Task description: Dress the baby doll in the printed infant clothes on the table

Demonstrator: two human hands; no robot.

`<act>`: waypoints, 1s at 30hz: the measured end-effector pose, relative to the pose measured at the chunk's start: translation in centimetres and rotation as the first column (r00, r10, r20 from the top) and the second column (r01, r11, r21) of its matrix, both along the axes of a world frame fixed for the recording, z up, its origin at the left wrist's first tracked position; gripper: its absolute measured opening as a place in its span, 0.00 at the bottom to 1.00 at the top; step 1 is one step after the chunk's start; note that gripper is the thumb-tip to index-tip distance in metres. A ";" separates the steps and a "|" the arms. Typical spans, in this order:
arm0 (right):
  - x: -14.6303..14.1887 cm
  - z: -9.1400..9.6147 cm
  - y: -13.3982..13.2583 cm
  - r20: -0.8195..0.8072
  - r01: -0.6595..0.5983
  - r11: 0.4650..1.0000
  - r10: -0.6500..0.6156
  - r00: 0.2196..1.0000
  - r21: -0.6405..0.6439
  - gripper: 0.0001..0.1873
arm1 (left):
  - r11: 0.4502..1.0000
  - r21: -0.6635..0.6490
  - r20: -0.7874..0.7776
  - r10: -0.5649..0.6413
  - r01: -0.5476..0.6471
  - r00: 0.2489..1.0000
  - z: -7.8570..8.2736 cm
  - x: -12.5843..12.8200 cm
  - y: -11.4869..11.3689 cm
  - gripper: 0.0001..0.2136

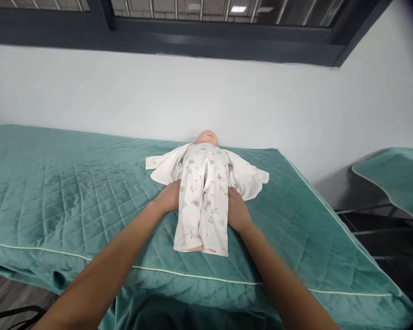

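1. A baby doll (207, 136), smooth and round-headed, lies on the velvety, diamond-quilted green bedspread (89, 183).
2. Soft white printed trousers (192, 201) cover its legs in two tubes; a pale cloth top (249, 176) fans out beneath.
3. Left hand (170, 196) and right hand (238, 211) flank the trousers; fingers largely hidden, grip cannot be told.

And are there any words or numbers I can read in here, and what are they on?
None that can be read.
White trousers: little printed pictures, too small to tell if any letters hide among them.
Green bed cover: no words seen.
Wall: no words seen.
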State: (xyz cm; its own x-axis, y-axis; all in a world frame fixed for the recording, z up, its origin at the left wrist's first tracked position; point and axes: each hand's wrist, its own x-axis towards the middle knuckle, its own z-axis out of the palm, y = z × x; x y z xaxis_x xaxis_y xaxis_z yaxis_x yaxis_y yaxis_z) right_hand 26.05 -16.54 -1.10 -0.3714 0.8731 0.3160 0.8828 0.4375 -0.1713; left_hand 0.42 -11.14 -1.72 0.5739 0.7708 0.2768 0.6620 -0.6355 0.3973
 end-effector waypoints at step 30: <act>0.5 0.5 -0.7 -0.210 -0.047 0.999 0.045 0.977 -0.006 0.14 | 0.943 0.181 0.167 0.251 -0.280 0.953 -0.9 -2.7 -2.7 0.11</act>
State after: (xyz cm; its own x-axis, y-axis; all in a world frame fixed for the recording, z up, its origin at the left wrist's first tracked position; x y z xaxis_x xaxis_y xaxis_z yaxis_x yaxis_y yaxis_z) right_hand 26.58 -17.29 -0.63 -0.3379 0.8603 0.3817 0.8055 0.4741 -0.3556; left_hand -2.27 -13.83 -2.62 0.3004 0.8100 0.5037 0.7644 -0.5203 0.3808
